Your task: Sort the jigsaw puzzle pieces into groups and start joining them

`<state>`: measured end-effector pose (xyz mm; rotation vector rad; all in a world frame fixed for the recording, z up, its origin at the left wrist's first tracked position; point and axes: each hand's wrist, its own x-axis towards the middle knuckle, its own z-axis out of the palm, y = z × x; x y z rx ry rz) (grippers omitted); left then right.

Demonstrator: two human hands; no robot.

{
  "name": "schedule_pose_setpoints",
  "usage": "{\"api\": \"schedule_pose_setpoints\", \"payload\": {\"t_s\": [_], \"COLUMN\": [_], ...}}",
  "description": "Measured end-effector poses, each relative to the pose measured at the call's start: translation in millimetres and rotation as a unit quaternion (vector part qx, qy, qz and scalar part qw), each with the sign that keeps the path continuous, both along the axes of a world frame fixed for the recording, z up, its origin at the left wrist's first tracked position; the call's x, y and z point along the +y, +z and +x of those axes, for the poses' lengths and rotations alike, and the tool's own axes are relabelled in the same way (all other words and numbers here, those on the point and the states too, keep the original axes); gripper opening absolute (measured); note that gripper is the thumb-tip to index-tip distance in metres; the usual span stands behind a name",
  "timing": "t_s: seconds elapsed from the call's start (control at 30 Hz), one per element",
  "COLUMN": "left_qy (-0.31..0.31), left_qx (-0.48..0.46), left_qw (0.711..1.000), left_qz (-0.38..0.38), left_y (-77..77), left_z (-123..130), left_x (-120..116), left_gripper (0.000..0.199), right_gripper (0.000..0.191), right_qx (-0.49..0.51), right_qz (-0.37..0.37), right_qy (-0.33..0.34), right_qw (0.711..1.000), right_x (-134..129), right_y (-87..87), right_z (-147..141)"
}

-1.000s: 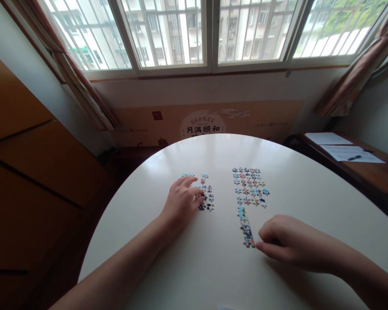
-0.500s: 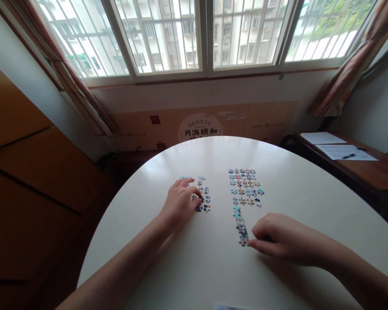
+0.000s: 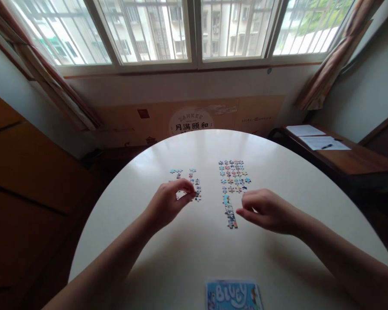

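Note:
My left hand (image 3: pixel 168 201) is over the left group of loose jigsaw pieces (image 3: pixel 197 182), thumb and forefinger pinched on a small dark jigsaw piece at the group's lower part. The fingers partly cover that piece and some of its neighbours. Just right of a joined strip of jigsaw pieces (image 3: pixel 230 212), my right hand (image 3: pixel 267 212) hovers with curled fingers. Its thumb tip points at the strip from a small gap, and no piece shows in it. Beyond the strip, loose jigsaw pieces (image 3: pixel 234 174) lie in several rows.
A blue box or card marked "BLUEY" (image 3: pixel 233 296) lies at the near side of the round white table (image 3: pixel 161 275). On the right, a brown side table (image 3: pixel 362 161) carries papers (image 3: pixel 325 143) and a pen. A barred window stands behind.
The view has tilted down, bringing the blue "BLUEY" item further in. My right hand has left the strip's near end and sits higher beside it. My left fingers have drawn into a pinch.

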<state>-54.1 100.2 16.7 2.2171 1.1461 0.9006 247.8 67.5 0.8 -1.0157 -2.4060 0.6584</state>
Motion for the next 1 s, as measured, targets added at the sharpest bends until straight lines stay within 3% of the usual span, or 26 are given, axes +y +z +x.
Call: {"api": "schedule_pose_setpoints", "payload": {"t_s": [0.1,0.2,0.33,0.47,0.8,1.0], "left_qy": [-0.058,-0.104,-0.132,-0.121,-0.141,-0.134], "left_qx": [-0.044,-0.061,-0.085,-0.128,-0.146,-0.123], "left_qw": [0.997,0.987,0.968,0.950,0.937,0.950], "left_qz": [-0.036,-0.102,-0.194,-0.256,-0.283,-0.252], "left_y": [5.8,1.1,-14.7,-23.5,-27.5,-27.2], "left_z": [18,35,48,50,50,53], "left_x": [-21,-35,-38,-35,-35,-35], "left_gripper": [0.005,0.007,0.008,0.011,0.011,0.008], "right_gripper": [0.029,0.009,0.007,0.008,0.007,0.008], "right_qx": [0.075,0.117,0.103,0.084,0.088,0.097], "right_qz": [0.059,0.094,0.108,0.099,0.089,0.073], "right_qy": [-0.016,0.021,0.080,0.105,0.105,0.113], "right_qw": [0.995,0.989,0.986,0.986,0.987,0.986], "right_x": [-2,-8,-15,-17,-15,-13], "right_y": [4.2,7.2,6.7,3.3,-0.8,-1.5], "right_z": [3,-1,-11,-16,-16,-13]}}
